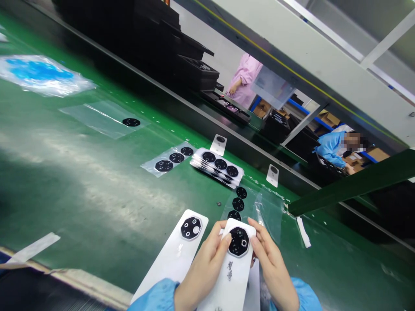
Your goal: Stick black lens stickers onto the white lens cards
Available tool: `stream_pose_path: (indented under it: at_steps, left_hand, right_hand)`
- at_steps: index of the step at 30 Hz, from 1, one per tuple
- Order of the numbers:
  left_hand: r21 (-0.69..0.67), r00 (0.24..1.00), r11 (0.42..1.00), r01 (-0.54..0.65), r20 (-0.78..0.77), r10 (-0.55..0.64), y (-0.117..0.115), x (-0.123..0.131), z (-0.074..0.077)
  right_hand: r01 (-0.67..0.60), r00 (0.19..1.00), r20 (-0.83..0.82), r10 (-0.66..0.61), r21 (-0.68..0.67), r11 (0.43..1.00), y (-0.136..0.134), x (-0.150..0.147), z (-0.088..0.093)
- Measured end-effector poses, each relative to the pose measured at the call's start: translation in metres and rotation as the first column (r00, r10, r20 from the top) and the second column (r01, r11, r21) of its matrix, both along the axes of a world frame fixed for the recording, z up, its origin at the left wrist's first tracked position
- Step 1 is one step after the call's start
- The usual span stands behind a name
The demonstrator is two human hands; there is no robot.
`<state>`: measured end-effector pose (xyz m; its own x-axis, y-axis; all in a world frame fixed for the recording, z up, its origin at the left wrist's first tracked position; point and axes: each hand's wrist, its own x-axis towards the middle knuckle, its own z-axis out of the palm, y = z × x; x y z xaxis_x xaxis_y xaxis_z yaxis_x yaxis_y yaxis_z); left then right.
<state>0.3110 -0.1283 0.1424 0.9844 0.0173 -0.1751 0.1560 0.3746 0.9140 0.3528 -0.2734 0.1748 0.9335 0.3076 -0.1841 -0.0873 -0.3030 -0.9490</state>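
Both hands hold a white phone back cover (223,283), tilted up toward me, with dark characters printed on it. A black octagonal camera lens plate (240,244) sits in the frame near its top. My left hand (207,259) grips the left edge, its thumb touching the plate's left side. My right hand (272,263) pinches the right edge near the top corner. To the left lies a second white back cover (171,263) with a similar lens area. Just beyond my hands, a clear film carries several black lens plates (238,204). Another white piece shows partly beneath the held cover.
A stack of white lens cards (215,168) and a film strip with lens plates (177,158) lie on the green table (97,185). A blue-and-clear plastic bag (42,74) is far left. A green post (350,183) rises at right. Two people work beyond.
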Motion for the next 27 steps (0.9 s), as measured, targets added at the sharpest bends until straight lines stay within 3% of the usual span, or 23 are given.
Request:
stream_pose_path:
  at_steps: [6, 12, 16, 20, 27]
  left_hand:
    - [-0.087, 0.998, 0.995, 0.058, -0.009, -0.059, 0.001, 0.003, 0.001]
    - [-0.104, 0.995, 0.991, 0.089, -0.038, -0.093, 0.0, 0.003, 0.007]
    - [-0.235, 0.988, 0.963, 0.131, -0.043, -0.145, 0.003, 0.003, 0.012]
    - [-0.341, 0.979, 0.926, 0.163, -0.062, -0.195, 0.005, 0.003, 0.013]
    - [-0.386, 0.97, 0.907, 0.168, -0.098, -0.221, 0.006, 0.001, 0.016]
  right_hand:
    - [-0.041, 0.997, -0.062, 0.05, 0.136, 0.99, -0.003, 0.005, 0.007]
    - [-0.076, 0.996, -0.036, 0.077, 0.045, 0.996, -0.005, 0.006, 0.01]
    - [-0.073, 0.997, -0.018, 0.073, -0.018, 0.997, -0.005, 0.007, 0.011]
    - [-0.085, 0.996, -0.027, 0.085, 0.003, 0.996, -0.004, 0.008, 0.011]
    - [-0.068, 0.994, -0.085, 0.073, 0.065, 0.996, -0.002, 0.007, 0.011]
